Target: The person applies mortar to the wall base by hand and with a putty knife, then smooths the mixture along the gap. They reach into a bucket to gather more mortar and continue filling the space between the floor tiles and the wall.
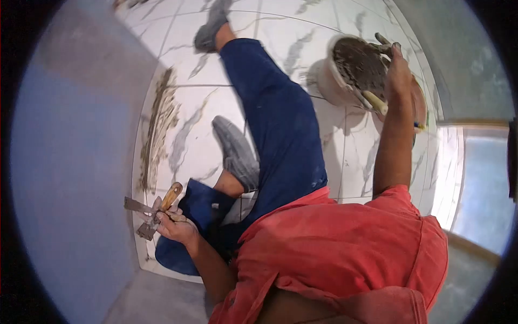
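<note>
Low on the left, by the wall, my left hand [178, 229] is closed around two putty knives. One has a wooden handle [172, 196] pointing up; a mortar-smeared blade [145, 231] and a second metal blade [136, 205] stick out past the fingers. My right hand [398, 75] reaches to the far side of a white bucket [335, 86] holding dark grey wet mortar [359, 62]. Its fingers are bent round something dark and mortar-coated at the rim, which I cannot make out. A tool with a pale handle [375, 102] leans at the bucket's near edge.
White marbled floor tiles [291, 54] lie around my legs. Mortar smears [159, 129] run along the base of the pale wall [75, 146] at left. A reddish container [418, 105] stands against the bucket. At right is a bright doorway [480, 183].
</note>
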Tool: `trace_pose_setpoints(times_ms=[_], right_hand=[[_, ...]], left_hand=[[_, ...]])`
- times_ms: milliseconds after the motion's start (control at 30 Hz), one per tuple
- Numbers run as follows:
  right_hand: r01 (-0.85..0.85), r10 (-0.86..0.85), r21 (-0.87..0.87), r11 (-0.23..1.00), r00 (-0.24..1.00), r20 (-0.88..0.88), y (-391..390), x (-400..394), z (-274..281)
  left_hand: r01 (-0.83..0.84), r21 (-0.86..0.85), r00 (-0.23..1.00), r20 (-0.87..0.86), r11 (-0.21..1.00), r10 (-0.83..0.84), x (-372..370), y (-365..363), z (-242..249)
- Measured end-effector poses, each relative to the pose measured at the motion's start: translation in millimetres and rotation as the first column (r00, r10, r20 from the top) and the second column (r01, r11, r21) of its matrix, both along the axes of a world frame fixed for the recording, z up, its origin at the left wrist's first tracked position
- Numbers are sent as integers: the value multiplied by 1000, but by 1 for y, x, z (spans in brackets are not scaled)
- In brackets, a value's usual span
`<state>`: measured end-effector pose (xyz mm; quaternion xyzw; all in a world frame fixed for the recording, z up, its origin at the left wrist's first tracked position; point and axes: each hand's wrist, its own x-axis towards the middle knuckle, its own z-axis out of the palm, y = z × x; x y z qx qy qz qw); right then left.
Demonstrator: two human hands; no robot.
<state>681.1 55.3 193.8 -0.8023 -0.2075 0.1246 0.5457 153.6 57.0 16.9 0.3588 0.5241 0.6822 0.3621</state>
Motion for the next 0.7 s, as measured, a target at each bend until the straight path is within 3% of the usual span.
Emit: trace_pose_setpoints(times_ms=[67,100,133,200,333,367,433,500,600,700], right_hand=[[8,35,-192,981,976,217,-46,93,-32],[17,35,-230,973,975,217,-72,121,-34],[25,35,-268,963,975,218,-94,141,-30],[3,1,-183,983,1000,19,-135,172,-16],[139,-189,-282,949,969,-159,-194,263,-71],[105,-203,-374,922,951,-234,-202,284,-86],[-61,-136,-582,811,948,-288,-208,332,-129],[-157,-52,-700,697,962,-268,-206,353,-167],[-189,55,-781,596,979,-194,-188,368,-209],[-193,102,-814,548,981,-164,-178,380,-226]], left_hand=[[114,-37,993,26,993,-113,9,12,-3],[77,-83,996,-39,994,-81,28,17,12],[150,-2,988,-39,989,-150,29,22,9],[207,-2,977,-57,978,-207,34,29,12],[278,-90,960,-15,956,-280,44,44,16],[270,-111,961,-33,956,-275,46,49,15],[193,-128,977,-67,973,-203,60,52,23],[253,-121,962,-68,960,-263,55,54,19],[255,-40,966,-41,966,-257,74,46,36],[156,-91,982,-97,984,-164,62,43,29]])
